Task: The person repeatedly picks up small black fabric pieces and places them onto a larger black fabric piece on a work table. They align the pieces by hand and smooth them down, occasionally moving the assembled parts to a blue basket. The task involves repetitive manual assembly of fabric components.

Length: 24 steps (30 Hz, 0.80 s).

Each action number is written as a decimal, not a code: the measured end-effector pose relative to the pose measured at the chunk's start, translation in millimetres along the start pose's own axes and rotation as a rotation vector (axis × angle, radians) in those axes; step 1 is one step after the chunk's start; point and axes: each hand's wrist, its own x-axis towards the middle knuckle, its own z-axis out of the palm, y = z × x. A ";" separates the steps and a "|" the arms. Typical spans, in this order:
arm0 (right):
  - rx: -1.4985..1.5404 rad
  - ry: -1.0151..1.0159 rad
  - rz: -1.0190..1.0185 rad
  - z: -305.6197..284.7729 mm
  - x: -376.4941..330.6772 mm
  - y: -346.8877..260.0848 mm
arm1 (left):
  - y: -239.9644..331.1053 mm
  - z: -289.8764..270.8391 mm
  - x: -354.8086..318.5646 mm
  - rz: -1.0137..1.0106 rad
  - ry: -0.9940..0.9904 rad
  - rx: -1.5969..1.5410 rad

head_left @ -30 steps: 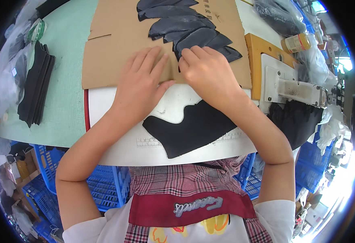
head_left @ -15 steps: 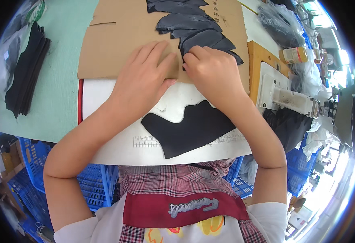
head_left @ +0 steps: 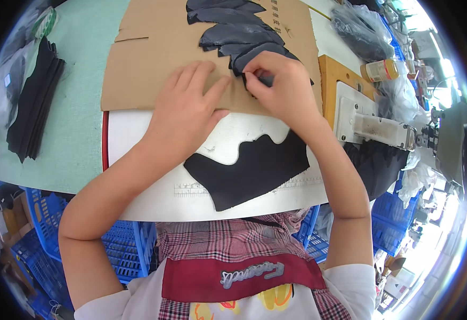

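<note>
My left hand (head_left: 188, 114) lies flat, fingers spread, across the near edge of a brown cardboard sheet (head_left: 153, 58) and a white cutting mat (head_left: 153, 200). My right hand (head_left: 278, 88) pinches the near edge of a dark grey cut piece (head_left: 246, 37), the closest one in an overlapping row of such pieces on the cardboard. A larger black shaped piece (head_left: 254, 170) with a wavy upper edge rests on the white mat just below both hands.
A stack of black pieces (head_left: 33, 104) sits at the left on the green tabletop (head_left: 79, 133). A white sewing machine (head_left: 374, 125) on a wooden base stands to the right, with dark bags (head_left: 361, 29) behind it. Blue plastic crates (head_left: 57, 224) are below the table edge.
My right hand has shifted from pressing flat to pinching the edge of the nearest dark grey piece. My left hand stays flat on the cardboard. The view has tilted slightly.
</note>
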 end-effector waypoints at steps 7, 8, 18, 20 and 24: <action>0.372 -0.018 0.146 -1.7 4.6 24.0 | 5.8 2.0 7.5 0.039 0.009 -0.007; 0.373 -0.026 0.160 -1.6 4.8 23.0 | 5.0 3.3 7.5 0.060 0.005 0.017; 1.020 0.399 0.473 -68.1 21.2 130.7 | 3.7 6.3 12.3 0.124 -0.121 0.069; 1.057 0.633 0.526 -86.8 19.7 143.6 | 3.6 4.7 13.3 0.124 -0.107 0.053; 1.039 0.735 0.463 -116.1 9.3 135.0 | 1.4 7.3 11.8 0.115 -0.026 -0.013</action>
